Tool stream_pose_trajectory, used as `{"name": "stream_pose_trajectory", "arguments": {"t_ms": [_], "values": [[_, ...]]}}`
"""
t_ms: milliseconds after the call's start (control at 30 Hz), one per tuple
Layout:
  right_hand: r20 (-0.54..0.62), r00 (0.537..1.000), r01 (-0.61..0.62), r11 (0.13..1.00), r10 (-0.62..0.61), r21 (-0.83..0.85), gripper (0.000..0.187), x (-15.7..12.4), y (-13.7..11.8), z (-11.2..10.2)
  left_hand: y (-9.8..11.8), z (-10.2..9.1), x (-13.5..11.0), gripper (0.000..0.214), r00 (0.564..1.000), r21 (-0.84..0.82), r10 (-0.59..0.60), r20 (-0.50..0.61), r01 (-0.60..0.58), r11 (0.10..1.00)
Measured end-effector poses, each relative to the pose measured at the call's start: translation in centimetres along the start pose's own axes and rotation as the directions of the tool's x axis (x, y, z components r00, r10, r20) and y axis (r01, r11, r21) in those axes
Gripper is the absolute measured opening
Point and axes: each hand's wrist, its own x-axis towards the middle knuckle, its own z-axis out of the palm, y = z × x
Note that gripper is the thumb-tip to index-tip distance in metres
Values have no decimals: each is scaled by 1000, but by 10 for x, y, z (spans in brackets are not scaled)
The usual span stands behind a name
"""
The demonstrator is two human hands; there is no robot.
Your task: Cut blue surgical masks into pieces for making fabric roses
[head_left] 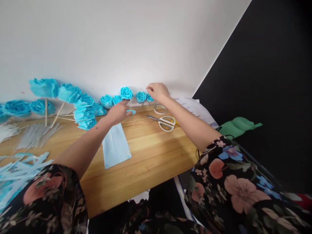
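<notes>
Clearly, both hands are at the far edge of the wooden table (146, 156), close to the wall. The left hand (118, 112) reaches with its index finger to the underside of a blue paper flower (126, 92). Its other fingers are bent and turned away, so I cannot tell whether it grasps anything; a small blue piece (131, 111) shows just beyond its thumb. The right hand (158, 92) is curled, thumb and fingers drawn together, but what lies between them, if anything, cannot be made out.

The flower at the left fingertip turns its bloom up and towards the viewer; its stem is hidden, so its long axis cannot be read. Between the hands, a round blue flower (140, 97) faces forward with a short bit of stem below, and a smaller bloom (149, 97) sits just under the right fingers.

Well left of the left hand, a tall flower (44, 87) stands upright on its stick, while its neighbour (70, 93) has a stick slanting down to the left. From the left wrist, a light-blue sheet (116, 146) runs lengthwise towards the wearer.

Below the right hand lie a white ring (160, 109) and scissors (163, 122), blades pointing left, handles beside the right forearm. Behind that forearm, a white sheet (206, 112) bears several thin sticks.
</notes>
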Motion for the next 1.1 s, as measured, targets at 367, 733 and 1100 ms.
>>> {"name": "stream_pose_trajectory", "arguments": {"t_ms": [367,733,1100], "values": [[-2,966,246,918,-260,-311,53,-20,1,42,0,1,-2,38,1000,-14,9,-21,-9,1000],[61,948,319,912,-314,-257,42,1,-13,55,-1,3,1,34,1000,-58,7,-26,-8,998],[35,945,325,916,-326,-236,48,-3,-23,59,8,-4,-3,33,999,-66,-9,-42,6,998]]}}
